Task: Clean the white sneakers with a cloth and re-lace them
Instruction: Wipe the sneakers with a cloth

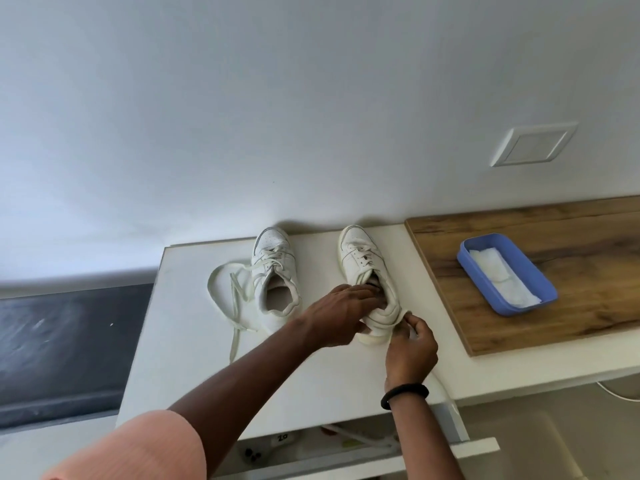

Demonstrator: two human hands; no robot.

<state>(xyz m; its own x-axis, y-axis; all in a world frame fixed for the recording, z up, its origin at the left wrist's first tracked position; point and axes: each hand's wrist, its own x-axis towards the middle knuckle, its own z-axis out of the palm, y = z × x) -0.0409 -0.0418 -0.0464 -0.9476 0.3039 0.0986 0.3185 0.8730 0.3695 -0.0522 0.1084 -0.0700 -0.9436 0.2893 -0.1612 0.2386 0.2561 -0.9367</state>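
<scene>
Head view. Two white sneakers stand side by side on the white counter [194, 358], toes toward the wall, well apart from each other. The left sneaker [273, 258] is untouched; its loose lace [237, 332] trails in loops over the counter on its left. The right sneaker [360, 258] is held at the heel end by both hands. The left hand [346, 313] grips the collar, fingers curled into the opening. The right hand [412, 344], a black band [404, 394] on its wrist, pinches a white strip [403, 315] against the heel; lace or cloth cannot be told. To the right, on a wooden board [588, 237], lies a blue tray [526, 306] holding a folded white cloth [498, 277], well apart from the sneakers. A drawer [346, 448] under the counter stands open.
</scene>
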